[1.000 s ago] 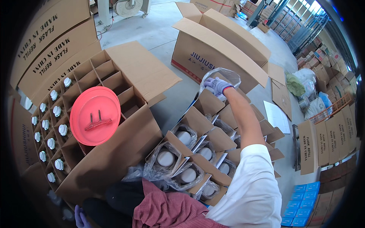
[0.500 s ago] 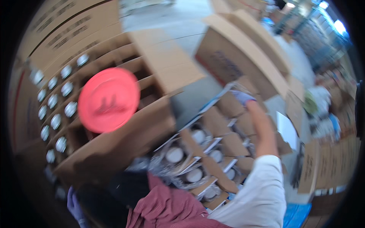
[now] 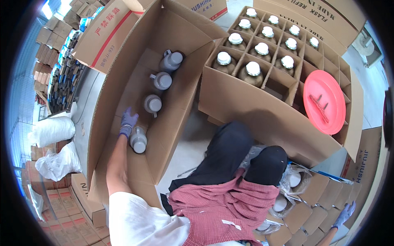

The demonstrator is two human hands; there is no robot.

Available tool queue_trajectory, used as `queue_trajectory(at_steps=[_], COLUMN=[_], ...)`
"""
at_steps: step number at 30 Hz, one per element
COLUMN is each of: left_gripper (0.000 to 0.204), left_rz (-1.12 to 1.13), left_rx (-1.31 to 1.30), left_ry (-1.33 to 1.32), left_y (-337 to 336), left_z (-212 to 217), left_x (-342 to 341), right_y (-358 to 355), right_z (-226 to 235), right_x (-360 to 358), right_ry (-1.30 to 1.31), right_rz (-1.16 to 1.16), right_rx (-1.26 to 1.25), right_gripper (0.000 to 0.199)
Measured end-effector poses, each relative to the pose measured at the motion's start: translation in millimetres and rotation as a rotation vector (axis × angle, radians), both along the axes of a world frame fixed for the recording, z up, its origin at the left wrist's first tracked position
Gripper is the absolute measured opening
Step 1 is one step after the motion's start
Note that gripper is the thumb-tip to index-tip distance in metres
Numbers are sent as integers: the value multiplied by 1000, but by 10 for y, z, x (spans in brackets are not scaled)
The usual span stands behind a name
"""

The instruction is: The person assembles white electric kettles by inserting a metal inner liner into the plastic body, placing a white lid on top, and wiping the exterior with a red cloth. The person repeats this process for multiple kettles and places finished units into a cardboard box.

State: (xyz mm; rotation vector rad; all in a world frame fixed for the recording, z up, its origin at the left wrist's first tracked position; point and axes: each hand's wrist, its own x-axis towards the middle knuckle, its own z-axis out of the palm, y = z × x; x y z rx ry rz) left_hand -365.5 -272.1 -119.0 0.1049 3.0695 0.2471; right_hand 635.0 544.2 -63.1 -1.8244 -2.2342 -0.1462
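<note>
Standing wide, long carton (image 3: 176, 123): brown, deep, flaps folded out, left forearm reaching over its near end.
Divided carton (image 3: 246, 104): just right of long carton, brown, cardboard cells inside, one flap out at its far right.
Flapped box (image 3: 315, 187): well right of long carton, rows of brown flaps up, round white lids (image 3: 293, 179) in clear plastic along the side by the person's knee.
White sacks (image 3: 51, 131): left of long carton, two, bulging.
Pink plate (image 3: 330, 92): well right of long carton, round, lying over cells of divided carton.
Bottles (image 3: 249, 76): right of long carton, upright in the cells, silvery-white caps.
Grey jugs (image 3: 153, 102): inside long carton, four, handled, pale tops, three near its right wall, fourth nearer the person.
Left hand (image 3: 130, 119): inside long carton, purple glove, just beside fourth jug, fingers loosely parted, nothing seen gripped; contact with jug, cannot tell.
Right hand (image 3: 347, 210): well right of long carton, purple glove, near outer edge of flapped box, fingers spread, nothing gripped.
Red piece (image 3: 318, 108): well right of long carton, on plate, two dark prongs.
</note>
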Motion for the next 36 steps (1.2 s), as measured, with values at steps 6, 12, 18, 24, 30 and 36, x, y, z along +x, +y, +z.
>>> queue_trajectory(at_steps=[6,12,18,24,30,36], left_gripper=[81,58,70,63,66,59], left_rz=[-636,-677,-738,-1299,-1194,-233], left_rx=[-622,-797,-203,412,924,1659], left_ry=[95,163,71,416,478,-1227], left_y=[936,627,1594,2079,2730,3560], left_z=[-742,-1529,1264,2965,2454,1730], left_x=[-44,-655,140,1532,2483,2450], right_y=[-529,-884,-2282,-3145,-2610,-2179], right_z=[674,1260,1377,1174,1152,783], right_x=[-711,-3185,-5511,-6647,-6244,-4990], right_ry=[-172,-18,251,1351,2012,1973], right_rz=[122,495,928,577,701,735], right_rx=[18,-10,-216,-1361,-1215,-612], right_gripper=[45,47,51,68,67,45])
